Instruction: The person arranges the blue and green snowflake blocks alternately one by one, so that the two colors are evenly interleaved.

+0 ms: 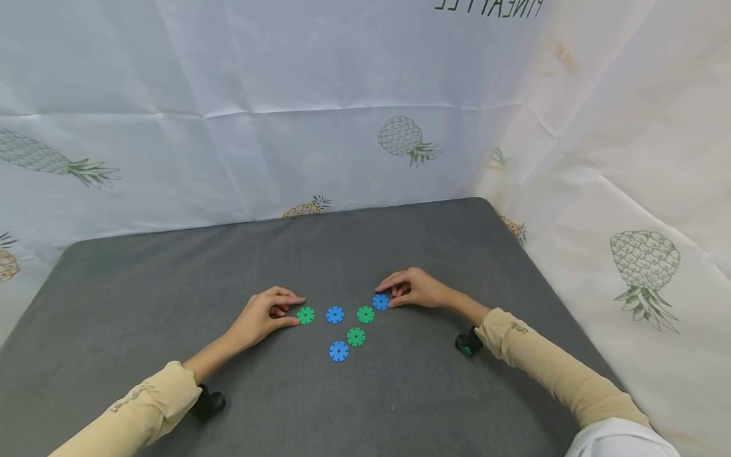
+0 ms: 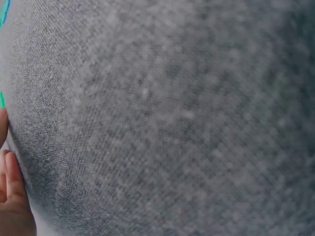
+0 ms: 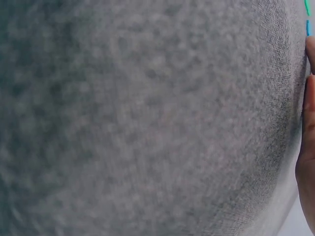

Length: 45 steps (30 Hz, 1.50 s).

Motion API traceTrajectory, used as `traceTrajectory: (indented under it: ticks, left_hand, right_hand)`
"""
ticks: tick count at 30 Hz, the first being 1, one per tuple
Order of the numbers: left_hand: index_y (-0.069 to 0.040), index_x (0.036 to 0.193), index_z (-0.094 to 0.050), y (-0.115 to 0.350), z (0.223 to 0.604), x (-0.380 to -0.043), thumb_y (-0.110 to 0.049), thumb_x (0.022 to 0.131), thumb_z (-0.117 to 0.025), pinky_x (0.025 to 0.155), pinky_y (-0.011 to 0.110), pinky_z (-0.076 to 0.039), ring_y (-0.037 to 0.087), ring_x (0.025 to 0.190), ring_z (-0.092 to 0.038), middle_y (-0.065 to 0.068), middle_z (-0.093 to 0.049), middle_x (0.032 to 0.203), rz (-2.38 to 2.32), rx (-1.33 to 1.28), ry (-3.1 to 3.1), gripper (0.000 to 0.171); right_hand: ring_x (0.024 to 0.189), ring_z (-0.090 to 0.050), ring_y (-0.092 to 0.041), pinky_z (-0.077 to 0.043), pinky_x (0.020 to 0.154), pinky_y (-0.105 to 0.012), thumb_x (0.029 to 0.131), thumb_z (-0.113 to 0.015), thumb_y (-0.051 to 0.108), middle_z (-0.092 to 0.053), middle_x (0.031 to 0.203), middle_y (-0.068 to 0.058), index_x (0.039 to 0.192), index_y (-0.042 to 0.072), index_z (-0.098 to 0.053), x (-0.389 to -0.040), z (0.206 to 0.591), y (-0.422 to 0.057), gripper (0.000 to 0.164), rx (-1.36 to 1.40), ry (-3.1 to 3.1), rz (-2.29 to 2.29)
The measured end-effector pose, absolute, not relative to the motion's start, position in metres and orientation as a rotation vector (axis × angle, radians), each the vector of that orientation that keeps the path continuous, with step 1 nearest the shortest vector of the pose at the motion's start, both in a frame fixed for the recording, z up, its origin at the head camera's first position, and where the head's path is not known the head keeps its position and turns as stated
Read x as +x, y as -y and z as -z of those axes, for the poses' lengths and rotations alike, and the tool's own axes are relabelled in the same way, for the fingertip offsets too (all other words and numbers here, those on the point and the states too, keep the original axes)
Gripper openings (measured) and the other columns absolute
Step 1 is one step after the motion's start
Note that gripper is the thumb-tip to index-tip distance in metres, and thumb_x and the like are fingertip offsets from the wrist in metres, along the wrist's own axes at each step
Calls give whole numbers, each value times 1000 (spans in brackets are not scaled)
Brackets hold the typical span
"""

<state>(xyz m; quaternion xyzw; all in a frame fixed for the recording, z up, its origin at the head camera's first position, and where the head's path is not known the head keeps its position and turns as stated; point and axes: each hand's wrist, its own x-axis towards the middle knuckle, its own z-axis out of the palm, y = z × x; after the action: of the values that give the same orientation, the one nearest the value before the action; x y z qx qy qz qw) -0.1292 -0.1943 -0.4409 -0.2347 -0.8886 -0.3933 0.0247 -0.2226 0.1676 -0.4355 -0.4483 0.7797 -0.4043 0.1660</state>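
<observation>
Discs (image 1: 356, 337), three green and three blue, lie flat on the grey desk (image 1: 285, 406). The left hand (image 1: 259, 316) reaches in from the left; its thumb and forefinger stand narrowly parted at the edges of the left green disc (image 1: 305, 315), which lies directly to its right. The right hand (image 1: 421, 289) mirrors this: the right blue disc (image 1: 381, 302) lies to its left, between thumb and forefinger. Whether either hand grips its disc or merely brackets it cannot be told; the wrist views show only part of each hand. The middle blue disc (image 1: 334, 315) is nearer the left hand; the inner green disc (image 1: 365, 314) sits just beside the right blue disc. The front green disc (image 1: 356, 336) and front blue disc (image 1: 339, 351) form a slanted pair on the near side. Round discs have no long axis, so direction from the hand is the governing relation.
</observation>
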Motion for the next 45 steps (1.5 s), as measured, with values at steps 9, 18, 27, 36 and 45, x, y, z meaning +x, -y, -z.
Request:
traceTrajectory:
  ticks: [9,18,27,36,45]
  left_hand:
    - [-1,110,-72,193,443,-129,-4,75,-80,72,29,-54,20,86,-63,11,-62,108,1222,-769,2728,36]
    - [-2,102,-74,193,444,-127,-5,75,-80,72,29,-54,23,87,-61,11,-62,107,1227,-753,2753,28]
    - [-1,109,-72,194,443,-129,-2,76,-78,72,27,-53,20,87,-62,10,-62,109,1217,-809,2763,34]
    - [-3,104,-73,194,442,-132,-2,77,-78,73,28,-53,20,89,-62,9,-62,109,1208,-857,2746,27]
    - [-2,114,-70,194,437,-133,-6,75,-80,70,27,-53,18,84,-59,9,-64,109,1191,-848,2757,40]
  right_hand:
    - [83,-59,-13,-53,72,-24,85,-73,10,-67,116,-9,116,3,-70,-222,432,-165,33,-1384,-2249,1015]
    - [97,-62,-14,-52,80,-22,85,-73,6,-65,119,-10,120,2,-67,-219,431,-162,36,-1318,-2243,995]
    - [107,-61,-17,-51,83,-22,86,-72,6,-65,118,-9,113,2,-71,-216,430,-159,28,-1404,-2256,938]
    - [99,-64,-16,-52,81,-22,85,-72,4,-64,115,-11,113,0,-70,-217,430,-160,29,-1360,-2259,989]
    - [92,-62,-24,-53,80,-27,83,-73,3,-60,111,-16,116,-6,-67,-219,428,-158,35,-1314,-2271,1005]
